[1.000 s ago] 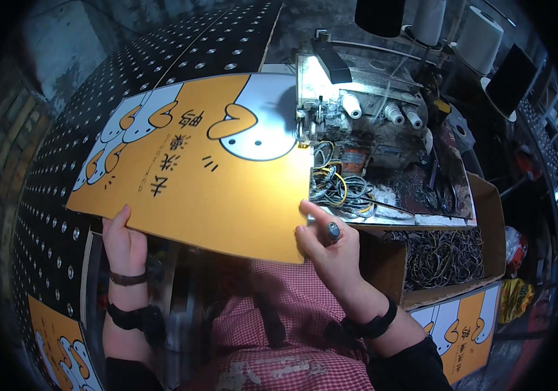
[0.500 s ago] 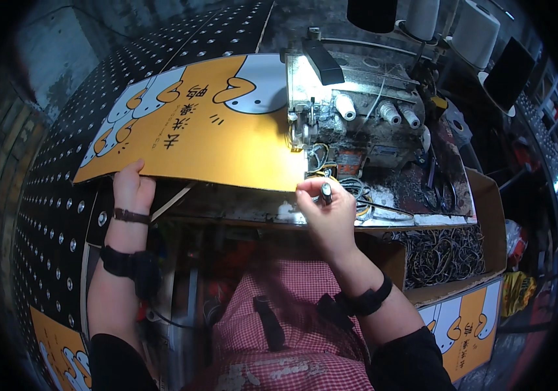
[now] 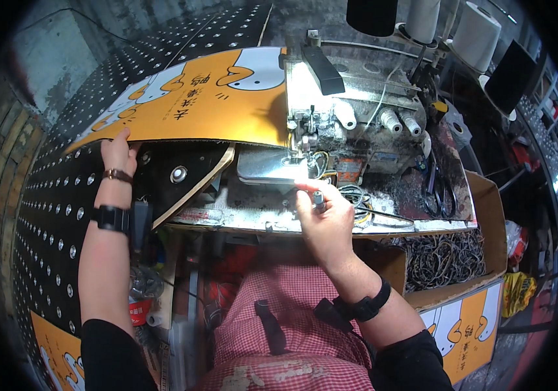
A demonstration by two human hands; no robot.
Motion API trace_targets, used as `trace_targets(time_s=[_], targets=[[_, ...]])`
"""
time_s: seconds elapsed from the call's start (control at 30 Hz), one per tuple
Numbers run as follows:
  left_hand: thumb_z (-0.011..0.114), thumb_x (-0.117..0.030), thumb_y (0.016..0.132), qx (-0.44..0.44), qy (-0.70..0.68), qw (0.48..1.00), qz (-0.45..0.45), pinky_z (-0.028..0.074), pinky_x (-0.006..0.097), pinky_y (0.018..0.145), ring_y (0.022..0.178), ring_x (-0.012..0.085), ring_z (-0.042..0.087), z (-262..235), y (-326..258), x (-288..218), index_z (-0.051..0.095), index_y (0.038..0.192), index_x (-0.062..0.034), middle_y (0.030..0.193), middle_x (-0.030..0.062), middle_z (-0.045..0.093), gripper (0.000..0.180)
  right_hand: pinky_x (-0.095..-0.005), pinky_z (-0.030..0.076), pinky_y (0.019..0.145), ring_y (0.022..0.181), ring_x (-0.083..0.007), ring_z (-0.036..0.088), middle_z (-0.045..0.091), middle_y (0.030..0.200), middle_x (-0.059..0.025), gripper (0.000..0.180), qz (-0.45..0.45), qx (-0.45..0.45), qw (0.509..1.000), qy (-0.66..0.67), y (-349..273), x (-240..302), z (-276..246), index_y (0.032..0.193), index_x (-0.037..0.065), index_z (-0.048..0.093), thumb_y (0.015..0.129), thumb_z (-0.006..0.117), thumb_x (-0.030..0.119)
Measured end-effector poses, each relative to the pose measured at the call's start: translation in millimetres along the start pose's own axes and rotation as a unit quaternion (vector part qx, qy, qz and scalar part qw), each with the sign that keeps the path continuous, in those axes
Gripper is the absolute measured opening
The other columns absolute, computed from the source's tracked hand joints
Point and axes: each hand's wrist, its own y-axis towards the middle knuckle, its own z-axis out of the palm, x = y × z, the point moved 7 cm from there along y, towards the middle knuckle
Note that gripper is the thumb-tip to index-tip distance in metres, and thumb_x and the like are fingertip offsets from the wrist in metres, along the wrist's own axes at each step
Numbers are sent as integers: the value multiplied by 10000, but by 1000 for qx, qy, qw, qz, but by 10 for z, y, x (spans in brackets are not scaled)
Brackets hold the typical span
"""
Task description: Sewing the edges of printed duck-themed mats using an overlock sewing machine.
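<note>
An orange mat (image 3: 253, 117) with white cartoon ducks lies on the far left, its right edge at the needle area of a sewing machine (image 3: 373, 98). My left hand (image 3: 118, 153) is closed on the mat's near edge, close to its left corner, thumb on top. In front of the machine's lit metal plate (image 3: 266, 164), my right hand (image 3: 328, 221) is closed around a small tool with a round metal end (image 3: 318, 199). Its kind is hidden by the fingers. This hand is apart from the mat.
Thread cones (image 3: 474, 36) stand at the far right. Scissors (image 3: 440, 192) lie on the machine table's right side. Below is a cardboard box (image 3: 491, 225) of dark trimmings (image 3: 432, 260). A black table with metal studs (image 3: 60, 225) runs along the left.
The mat has moved away from me, and its near edge now lies behind the metal plate, which has come into view. My left hand moved away with it; my right hand barely moved.
</note>
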Motion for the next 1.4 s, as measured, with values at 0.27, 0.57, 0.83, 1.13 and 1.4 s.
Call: trace_targets(time_s=[0.27, 0.57, 0.83, 1.13, 1.4], targets=[[512, -39, 843, 95, 274, 904, 315, 386, 266, 846, 965, 161, 472, -22, -2172, -1085, 409, 1077, 14, 1057, 97, 465, 261, -327, 456, 579, 699, -228, 580, 562, 867, -84, 500, -422, 45, 900, -100, -316, 1584, 535, 1002, 69, 582, 562, 719, 264], [462, -592, 794, -67, -221, 972, -43, 276, 469, 984, 1210, 269, 315, -1373, -2287, -1023, 308, 1301, -107, 1321, 94, 336, 718, -255, 394, 482, 496, -116, 513, 569, 555, -47, 222, -141, 371, 902, 169, -549, 1378, 728, 671, 15, 621, 796, 632, 198], [650, -529, 680, -154, -147, 976, -47, 251, 496, 979, 1223, 302, 279, -1401, -2364, -737, 273, 1331, -105, 1351, 95, 288, 863, -298, 450, 648, 718, -172, 576, 625, 811, -127, 274, -5, 75, 994, 80, -169, 579, 306, 892, -19, 617, 774, 636, 226], [560, -382, 822, -133, -243, 961, 23, 328, 390, 988, 1182, 241, 371, -1748, -2772, -1076, 366, 1265, -38, 1324, 98, 362, 594, -347, 443, 852, 971, -308, 572, 559, 1071, -221, 499, -24, 49, 998, -34, 193, -16, 396, 1148, -16, 504, 696, 616, 162], [555, -417, 819, -152, 146, 952, 220, 321, 416, 1000, 1216, 248, 330, -1790, -3237, -1242, 352, 1274, -48, 1331, 113, 345, 620, -275, 398, 899, 1025, -198, 549, 570, 1095, -175, 444, 14, 57, 998, -1, 67, -71, 262, 1119, -53, 519, 697, 604, 56]])
